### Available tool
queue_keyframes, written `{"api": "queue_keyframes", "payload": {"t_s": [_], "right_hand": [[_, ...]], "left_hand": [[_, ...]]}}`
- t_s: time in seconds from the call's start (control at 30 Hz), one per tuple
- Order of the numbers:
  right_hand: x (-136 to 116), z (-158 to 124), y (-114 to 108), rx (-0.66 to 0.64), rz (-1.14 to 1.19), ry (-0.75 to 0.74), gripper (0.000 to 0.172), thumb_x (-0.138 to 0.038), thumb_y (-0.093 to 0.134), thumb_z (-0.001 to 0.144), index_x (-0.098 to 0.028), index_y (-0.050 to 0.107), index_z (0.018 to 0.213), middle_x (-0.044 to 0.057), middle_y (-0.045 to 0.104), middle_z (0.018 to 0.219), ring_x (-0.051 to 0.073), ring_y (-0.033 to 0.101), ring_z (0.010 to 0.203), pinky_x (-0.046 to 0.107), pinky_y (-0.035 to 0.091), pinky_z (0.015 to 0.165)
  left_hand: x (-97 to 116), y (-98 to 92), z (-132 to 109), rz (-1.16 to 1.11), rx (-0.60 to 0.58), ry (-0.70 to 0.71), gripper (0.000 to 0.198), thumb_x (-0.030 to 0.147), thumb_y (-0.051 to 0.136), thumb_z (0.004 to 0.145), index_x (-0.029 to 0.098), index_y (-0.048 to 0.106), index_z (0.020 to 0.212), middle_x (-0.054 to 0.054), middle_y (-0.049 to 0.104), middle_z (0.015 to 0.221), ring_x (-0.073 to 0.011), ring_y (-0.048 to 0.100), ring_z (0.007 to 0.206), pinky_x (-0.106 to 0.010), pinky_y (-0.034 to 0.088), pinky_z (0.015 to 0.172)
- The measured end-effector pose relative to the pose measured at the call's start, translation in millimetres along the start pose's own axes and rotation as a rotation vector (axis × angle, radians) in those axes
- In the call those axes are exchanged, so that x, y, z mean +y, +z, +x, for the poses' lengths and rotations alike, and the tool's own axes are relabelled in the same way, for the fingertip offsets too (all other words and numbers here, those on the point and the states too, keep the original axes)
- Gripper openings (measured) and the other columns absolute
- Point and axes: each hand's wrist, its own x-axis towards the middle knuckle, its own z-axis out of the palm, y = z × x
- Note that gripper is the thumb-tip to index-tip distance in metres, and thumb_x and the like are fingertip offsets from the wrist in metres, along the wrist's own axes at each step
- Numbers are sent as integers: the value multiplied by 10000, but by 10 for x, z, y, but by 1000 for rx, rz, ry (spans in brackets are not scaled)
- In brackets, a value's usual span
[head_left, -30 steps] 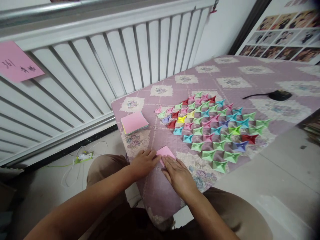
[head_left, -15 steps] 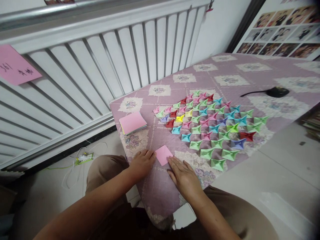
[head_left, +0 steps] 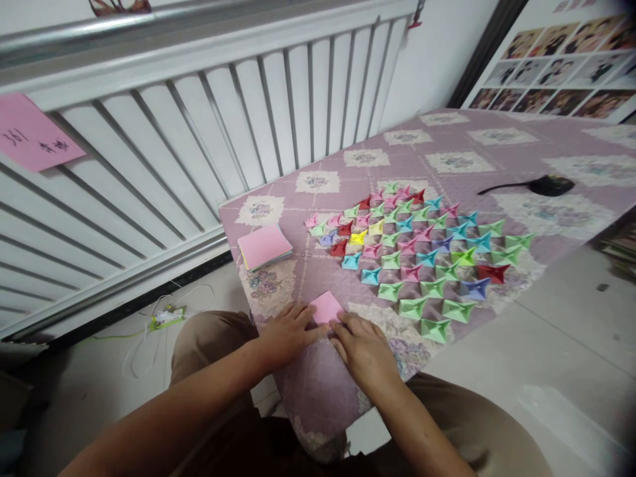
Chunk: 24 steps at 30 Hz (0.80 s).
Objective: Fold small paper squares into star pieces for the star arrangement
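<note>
A small pink square of paper [head_left: 326,308] lies on the table, turned so one corner faces me. My left hand [head_left: 291,334] holds its left side, with the thumb stretched to the near corner. On the other side, my right hand [head_left: 362,344] has its bent fingers and thumb on the right and near edges. Both hands' tips nearly meet at the near corner, which they partly hide. To the left is a stack of coloured paper squares [head_left: 265,246], pink on top. Rows of folded paper pieces [head_left: 390,260] in several colours stand to the right.
A mauve flowered cloth covers the table [head_left: 318,391]. At the back right lies a black mouse [head_left: 550,185] with its cable. Behind the table's left side stands a white radiator [head_left: 248,112] with a pink note [head_left: 34,136]. A power strip [head_left: 167,317] rests on the floor.
My left hand has shifted, its thumb now reaching the paper's near corner. My right fingers have drawn in and bent towards that same corner. The paper stays in place.
</note>
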Motion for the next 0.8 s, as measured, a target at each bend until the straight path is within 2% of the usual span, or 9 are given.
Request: {"api": "queue_keyframes", "payload": {"t_s": [0.17, 0.27, 0.37, 0.47, 0.6, 0.8], "right_hand": [[125, 93, -4, 62, 160, 49, 161, -278, 508, 902, -230, 657, 942, 55, 678, 949, 211, 589, 895, 348, 428, 795], [180, 214, 32, 113, 242, 185, 174, -327, 510, 901, -194, 620, 878, 44, 654, 791, 188, 580, 756, 317, 422, 718], [167, 337, 90, 163, 144, 296, 282, -407, 578, 849, -167, 598, 996, 75, 661, 879, 234, 580, 840, 353, 402, 746], [108, 415, 134, 153, 36, 290, 357, -434, 590, 831, -183, 591, 1084, 104, 637, 1070, 282, 539, 1004, 396, 364, 800], [63, 437, 155, 135, 28, 277, 277, -410, 588, 831, -208, 630, 1015, 97, 609, 1128, 276, 508, 1040, 402, 329, 814], [76, 432, 140, 146, 122, 306, 191, -366, 611, 802, -222, 637, 926, 61, 629, 1086, 246, 520, 1016, 384, 288, 840]], "left_hand": [[76, 16, -33, -35, -60, -64, 486, 241, 447, 929, 417, 356, 1373, -70, 345, 1460, -292, 328, 1322, -450, 382, 985], [89, 18, -36, -42, -66, -81, 502, 233, 453, 923, 422, 349, 1376, -69, 334, 1468, -295, 321, 1327, -459, 373, 993], [91, 24, -33, -41, -57, -93, 491, 229, 449, 926, 423, 362, 1369, -77, 334, 1468, -305, 320, 1328, -468, 363, 997], [88, 38, -31, -42, -54, -92, 489, 224, 437, 933, 431, 358, 1369, -75, 336, 1468, -302, 326, 1327, -464, 359, 1000], [80, 48, -30, -49, -55, -88, 493, 238, 435, 938, 439, 338, 1378, -70, 327, 1472, -301, 319, 1332, -459, 362, 1002], [69, -4, -24, -107, -119, -100, 501, 258, 408, 950, 448, 296, 1400, -72, 279, 1496, -309, 283, 1351, -484, 348, 1014]]}}
